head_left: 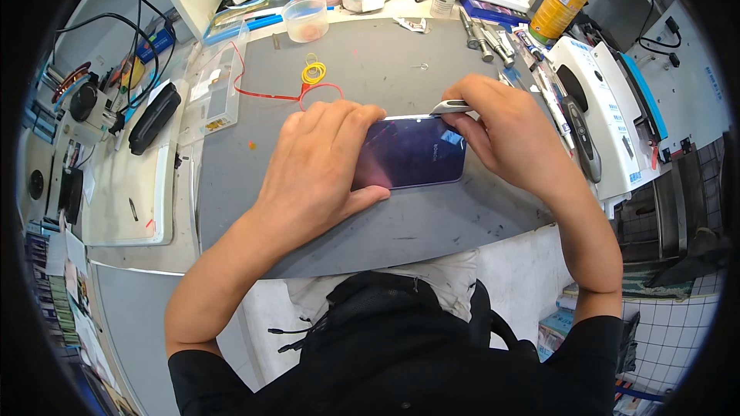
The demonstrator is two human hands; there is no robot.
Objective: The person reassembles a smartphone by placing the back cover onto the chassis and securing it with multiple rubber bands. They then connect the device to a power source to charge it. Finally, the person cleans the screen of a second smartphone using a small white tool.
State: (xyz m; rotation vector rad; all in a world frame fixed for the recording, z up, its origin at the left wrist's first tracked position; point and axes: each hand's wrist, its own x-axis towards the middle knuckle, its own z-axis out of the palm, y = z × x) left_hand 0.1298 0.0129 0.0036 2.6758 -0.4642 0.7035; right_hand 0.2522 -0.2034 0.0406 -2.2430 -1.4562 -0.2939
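Note:
A smartphone with a glossy dark purple-blue back lies sideways over the grey mat, its back facing up. My left hand grips its left end, thumb along the near edge and fingers over the far edge. Between the fingers and thumb of my right hand is a flat silver pry tool. Its tip meets the phone's far long edge, right of the middle. How deep the tip sits cannot be made out. Beyond my left hand lie a red wire and a coiled yellow wire.
A round clear tub stands at the mat's far edge, near a clear parts case. Metal screwdrivers, a yellow spray can and a white machine line the right side. At left, a black case rests on a pale tray.

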